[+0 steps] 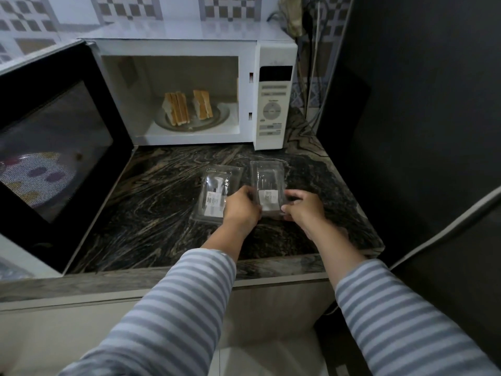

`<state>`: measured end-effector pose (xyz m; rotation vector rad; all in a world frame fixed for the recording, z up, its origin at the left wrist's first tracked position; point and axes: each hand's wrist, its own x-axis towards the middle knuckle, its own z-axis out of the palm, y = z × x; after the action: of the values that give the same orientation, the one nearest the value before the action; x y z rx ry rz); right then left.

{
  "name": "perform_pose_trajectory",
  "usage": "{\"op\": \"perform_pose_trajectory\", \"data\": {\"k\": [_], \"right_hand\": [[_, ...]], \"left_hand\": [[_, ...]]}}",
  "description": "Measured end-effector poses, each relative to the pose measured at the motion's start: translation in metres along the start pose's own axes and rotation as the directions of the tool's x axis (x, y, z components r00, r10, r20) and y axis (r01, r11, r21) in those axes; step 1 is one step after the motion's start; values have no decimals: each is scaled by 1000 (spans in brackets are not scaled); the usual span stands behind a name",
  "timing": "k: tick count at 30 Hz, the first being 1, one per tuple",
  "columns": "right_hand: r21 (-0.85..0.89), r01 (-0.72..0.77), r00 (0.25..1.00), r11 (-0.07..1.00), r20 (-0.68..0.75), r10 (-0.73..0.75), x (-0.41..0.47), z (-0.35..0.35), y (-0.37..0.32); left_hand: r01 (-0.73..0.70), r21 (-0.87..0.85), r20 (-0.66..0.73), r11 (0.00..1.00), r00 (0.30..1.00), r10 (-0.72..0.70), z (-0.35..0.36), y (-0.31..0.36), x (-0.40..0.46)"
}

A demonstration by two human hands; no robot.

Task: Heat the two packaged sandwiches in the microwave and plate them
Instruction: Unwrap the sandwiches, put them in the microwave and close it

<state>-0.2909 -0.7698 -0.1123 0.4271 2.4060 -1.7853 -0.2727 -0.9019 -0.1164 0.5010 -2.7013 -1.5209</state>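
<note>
A dark, veined stone tabletop (168,185) meets a wall of checker-patterned tiles (130,9). A tall dark cabinet (420,104) stands at right. The light is dim.

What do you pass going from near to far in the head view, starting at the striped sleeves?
Striped sleeves → both hands, left hand and right hand, on the right clear package → bare dark stone counter → microwave sill → two sandwiches on the microwave plate → tiled wall.

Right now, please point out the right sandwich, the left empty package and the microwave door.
right sandwich (202,105): head view, its toasted side.
left empty package (217,185): head view, its clear top.
microwave door (54,147): head view, its dark window.
</note>
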Motion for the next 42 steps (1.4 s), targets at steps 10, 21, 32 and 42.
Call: {"op": "perform_pose_trajectory", "data": {"k": [10, 21, 32, 42], "right_hand": [[-433, 283, 935, 856, -73, -347, 4, 11, -26], [-449, 309, 913, 838, -108, -394, 10, 47, -14], [-337, 406, 849, 849, -204, -487, -16, 56, -36], [-249, 612, 715, 751, -232, -660, -48, 69, -141]], "left_hand": [[-324, 614, -304, 720, 744, 595, -36, 2, -17], [-215, 365, -274, 906, 905, 326, -50, -45, 11], [-298, 262, -464, 918, 795, 391, -80, -34, 1], [-413, 296, -579, 862, 640, 505, -169, 20, 5]]}}
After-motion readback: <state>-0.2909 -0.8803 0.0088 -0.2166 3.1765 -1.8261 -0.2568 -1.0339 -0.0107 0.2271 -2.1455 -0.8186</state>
